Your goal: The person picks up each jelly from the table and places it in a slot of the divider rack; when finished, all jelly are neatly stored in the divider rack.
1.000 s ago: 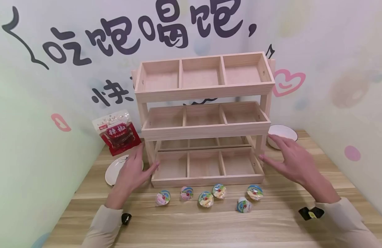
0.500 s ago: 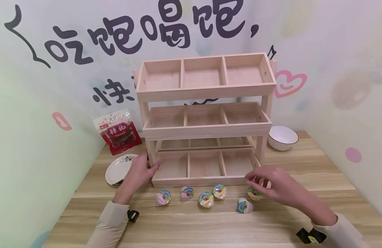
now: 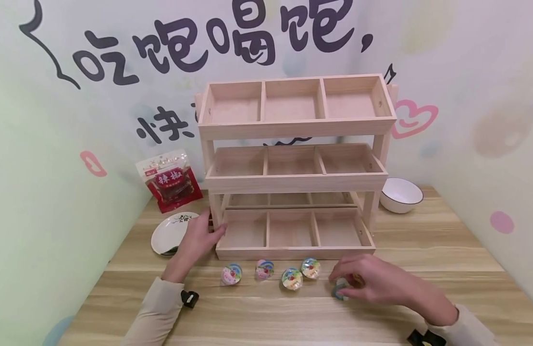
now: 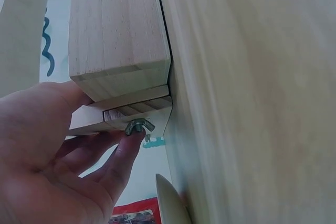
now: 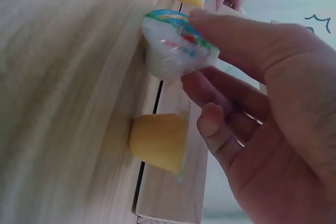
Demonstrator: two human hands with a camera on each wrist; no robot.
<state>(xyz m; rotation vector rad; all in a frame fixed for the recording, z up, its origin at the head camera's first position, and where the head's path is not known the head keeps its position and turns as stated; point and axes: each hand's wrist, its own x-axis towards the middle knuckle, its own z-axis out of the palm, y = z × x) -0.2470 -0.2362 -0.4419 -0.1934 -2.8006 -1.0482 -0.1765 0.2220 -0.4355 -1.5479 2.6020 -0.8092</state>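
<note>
A three-tier wooden rack (image 3: 294, 184) with divided trays stands on the table. My left hand (image 3: 196, 242) grips its lower left side, thumb at the bottom tray's end; in the left wrist view a fingertip touches a wing nut (image 4: 139, 125). In front of the rack my right hand (image 3: 378, 283) pinches a small white jelly cup (image 5: 176, 48) by its printed lid, between thumb and fingers. Beside it a yellow jelly cup (image 5: 159, 142) sits close, mostly hidden behind the hand in the head view. Several more jelly cups, such as a pink one (image 3: 231, 274), lie to the left.
A red bag of dried chillies (image 3: 173, 185) leans against the wall at left, behind a white plate (image 3: 168, 233). At the rack's right rear stands a white bowl (image 3: 402, 194). Walls with painted lettering enclose the wooden table (image 3: 266, 322).
My right hand has left the rack's right side and come down to the jelly cups, taking hold of the white one. The left hand stays at the rack; the head view has shifted slightly.
</note>
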